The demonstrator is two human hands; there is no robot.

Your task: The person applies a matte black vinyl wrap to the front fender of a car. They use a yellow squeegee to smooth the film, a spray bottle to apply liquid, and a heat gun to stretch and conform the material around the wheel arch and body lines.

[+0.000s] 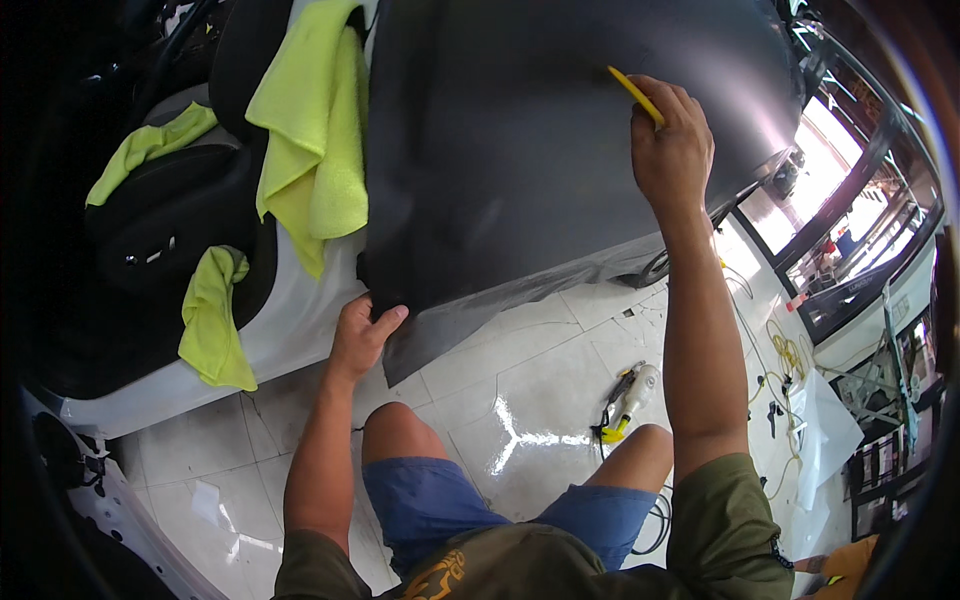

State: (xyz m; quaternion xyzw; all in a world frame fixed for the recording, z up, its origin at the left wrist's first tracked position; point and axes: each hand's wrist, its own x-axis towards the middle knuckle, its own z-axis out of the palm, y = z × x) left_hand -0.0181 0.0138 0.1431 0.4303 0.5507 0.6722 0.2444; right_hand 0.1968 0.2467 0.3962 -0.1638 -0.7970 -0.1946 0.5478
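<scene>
A car's body panel is covered with dark grey wrap film (500,150), whose loose lower edge hangs past the panel in a wrinkled strip. My right hand (675,140) grips a thin yellow squeegee (632,90) and holds it over the upper right of the film. At the film's lower left corner is my left hand (362,335), its thumb lying on the dark surface and its fingers curled behind the edge. A lime green microfibre cloth (315,130) drapes over the panel's left side, above my left hand.
Two more green cloths, one on the black car seat (150,150) and one on the white sill (215,320), lie to the left. On the tiled floor (470,420) rests a white and yellow heat gun (637,395). Cords (790,350) and white sheeting (828,425) are at the right.
</scene>
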